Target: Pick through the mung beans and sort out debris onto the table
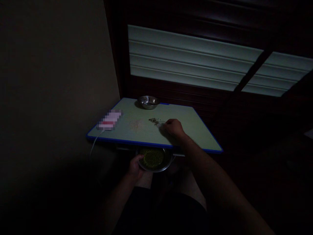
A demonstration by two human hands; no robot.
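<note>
Below the front edge of the table, my left hand (135, 167) is closed on the rim of a metal bowl (159, 170), thumb over its left side. Small green grains that look like mung beans (153, 158) lie in this bowl. Over the tabletop, the fingers of my right hand (174, 127) pinch a small see-through piece (161, 124), too dark to name exactly. Just left of that piece, a scatter of small brownish grains (154, 121) lies on the table.
A second metal bowl (148, 102) stands at the back of the pale table (188, 127), which has a blue edge. On the left lies a blurred-out pinkish device (110, 120), its white cable (94, 142) hanging over the edge. A wall and dark panelled doors stand close behind.
</note>
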